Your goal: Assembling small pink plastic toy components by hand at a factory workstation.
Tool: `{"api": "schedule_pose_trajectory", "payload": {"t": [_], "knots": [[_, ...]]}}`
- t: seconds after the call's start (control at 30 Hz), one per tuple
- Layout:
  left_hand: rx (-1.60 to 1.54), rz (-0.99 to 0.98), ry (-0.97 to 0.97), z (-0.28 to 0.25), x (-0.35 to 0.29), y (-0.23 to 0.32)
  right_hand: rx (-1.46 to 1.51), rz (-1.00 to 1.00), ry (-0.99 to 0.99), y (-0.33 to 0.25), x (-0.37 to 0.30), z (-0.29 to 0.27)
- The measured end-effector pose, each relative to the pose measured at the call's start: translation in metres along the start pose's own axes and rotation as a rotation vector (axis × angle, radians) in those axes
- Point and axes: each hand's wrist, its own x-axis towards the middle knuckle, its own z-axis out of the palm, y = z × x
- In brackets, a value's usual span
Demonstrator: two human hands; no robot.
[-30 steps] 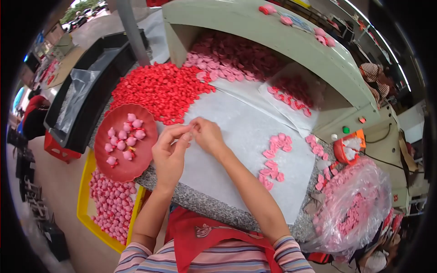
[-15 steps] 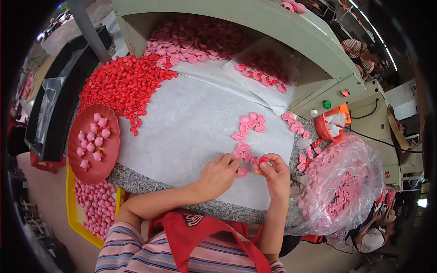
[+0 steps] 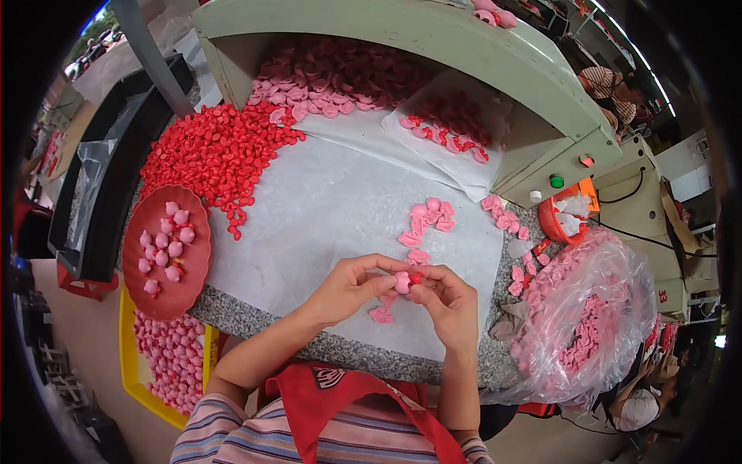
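Observation:
Over the paper-covered bench, my two hands meet fingertip to fingertip. My left hand [image 3: 349, 290] pinches a small pink rubbery piece [image 3: 402, 283]. Pressed against it is a small glossy red piece [image 3: 415, 278], gripped by the thumb and fingers of my right hand [image 3: 450, 303]. Where the two pieces join, my fingers partly cover them. Just beyond my hands, a curved line of pink petal-like pieces [image 3: 422, 220] lies on the white paper [image 3: 325, 201]. Another few pink pieces [image 3: 381, 314] rest just below my fingers.
A heap of red pieces [image 3: 209, 151] lies at the far left, above a red scalloped dish [image 3: 135, 259] of round pink pieces. A yellow crate [image 3: 127, 363] stands below. At right are a plastic bag [image 3: 618, 301] of pink pieces and an orange basket [image 3: 550, 220]. A green metal housing [image 3: 402, 31] spans the back.
My right hand has brought the red piece leftward to the pink piece now lifted in my left hand. Both hands have come together. The view has shifted slightly.

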Motion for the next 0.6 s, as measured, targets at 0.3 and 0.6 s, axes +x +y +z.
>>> {"api": "schedule_pose_trajectory", "payload": {"t": [0.3, 0.6], "knots": [[-0.064, 0.042, 0.096, 0.003, -0.013, -0.005, -0.175, -0.088, 0.054, -0.020, -0.012, 0.019], [-0.067, -0.111, -0.087, -0.005, -0.011, 0.014, -0.072, 0.081, -0.036, -0.030, -0.016, 0.011]]}}
